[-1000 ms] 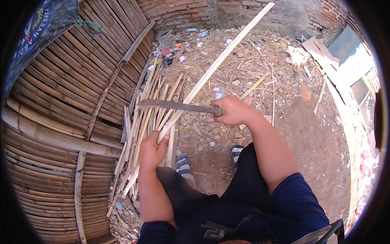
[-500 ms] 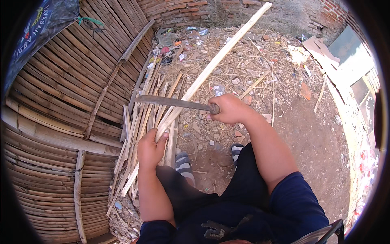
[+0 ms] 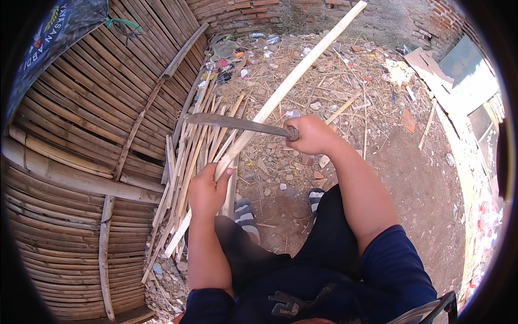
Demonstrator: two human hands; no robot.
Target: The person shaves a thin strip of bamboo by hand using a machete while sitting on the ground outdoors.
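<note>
A long pale strip of wood or bamboo [image 3: 294, 78] slants from beside my left leg up to the far brick wall. My left hand [image 3: 208, 189] is wrapped round its lower part, thumb on top. In my right hand [image 3: 310, 135] is the handle of a machete [image 3: 237, 122], its dark blade pointing left. The blade lies across the strip, a little beyond my left hand; whether it cuts into the strip I cannot tell. Several cut strips [image 3: 186, 162] lie in a pile to the left, partly hidden under my left hand and the held strip.
A bamboo slat wall [image 3: 70, 124] with a blue banner [image 3: 54, 43] stands close on the left. A brick wall [image 3: 259, 13] closes the far side. Litter and rubble [image 3: 334, 70] cover the ground ahead. Boards [image 3: 464, 70] lean at the right; clear plastic bottles [image 3: 485, 221] lie below them.
Both hands, the machete and the strip have shifted slightly right. My right hand and the machete have also moved a little away from me. Both grips are unchanged.
</note>
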